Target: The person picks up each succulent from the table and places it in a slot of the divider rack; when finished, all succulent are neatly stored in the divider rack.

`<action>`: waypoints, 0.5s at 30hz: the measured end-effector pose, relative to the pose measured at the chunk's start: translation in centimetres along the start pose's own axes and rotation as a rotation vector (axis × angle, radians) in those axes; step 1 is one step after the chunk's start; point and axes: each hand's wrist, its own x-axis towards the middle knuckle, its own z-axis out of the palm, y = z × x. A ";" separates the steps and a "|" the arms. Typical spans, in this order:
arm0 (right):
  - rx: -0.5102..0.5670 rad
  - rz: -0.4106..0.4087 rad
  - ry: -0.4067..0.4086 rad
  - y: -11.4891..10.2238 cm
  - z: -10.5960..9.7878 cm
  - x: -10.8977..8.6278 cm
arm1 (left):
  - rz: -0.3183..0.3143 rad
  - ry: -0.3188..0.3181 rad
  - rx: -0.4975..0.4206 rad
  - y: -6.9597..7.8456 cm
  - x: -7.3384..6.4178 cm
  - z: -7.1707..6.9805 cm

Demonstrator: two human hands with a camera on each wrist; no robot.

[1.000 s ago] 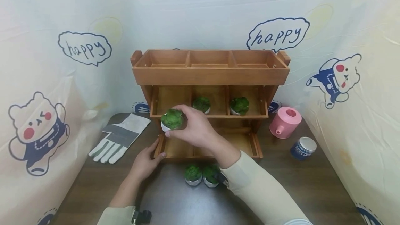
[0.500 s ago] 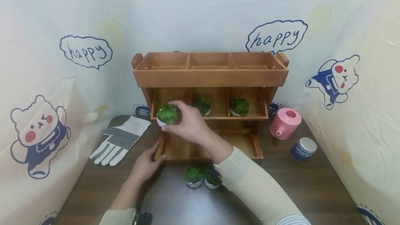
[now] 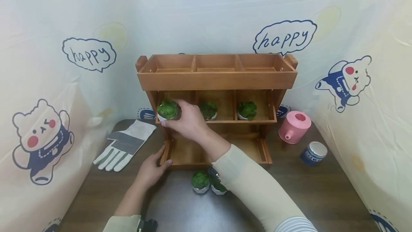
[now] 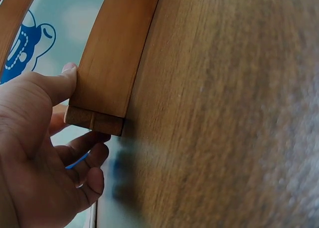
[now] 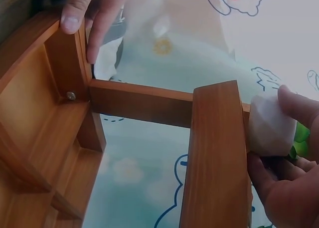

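In the head view my right hand [image 3: 190, 121] pinches a small potted plant [image 3: 168, 109], with green leaves and a white pot, at the left compartment of the middle tier. The white pot [image 5: 270, 127] sits between thumb and fingers beside the tier's front board in the right wrist view. My left hand [image 3: 152, 170] grips the lower left corner of the wooden tiered shelf [image 3: 217, 81]. Seen from the left wrist, its thumb presses the board [image 4: 112, 53] and the other fingers curl around the end. Two more potted plants [image 3: 209, 111] [image 3: 246, 110] stand in the middle and right compartments.
Two potted plants [image 3: 200, 182] stand on the table [image 3: 180, 207] before the shelf, one partly behind the right sleeve. Work gloves [image 3: 127, 146] lie at left. A pink watering can [image 3: 294, 127] and a blue tin with a silver lid [image 3: 313, 153] stand at right.
My right hand has moved the plant left and up, from in front of the shelf to the middle tier's left compartment. The left hand keeps its grip on the corner.
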 end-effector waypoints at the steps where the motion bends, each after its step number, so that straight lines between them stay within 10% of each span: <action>1: -0.001 0.000 -0.002 0.0 0.1 0.1 | 0.001 0.001 0.001 0.0 0.0 0.0; 15: -0.011 -0.005 0.031 0.5 0.9 1.3 | -0.023 0.000 -0.005 0.1 -0.1 0.1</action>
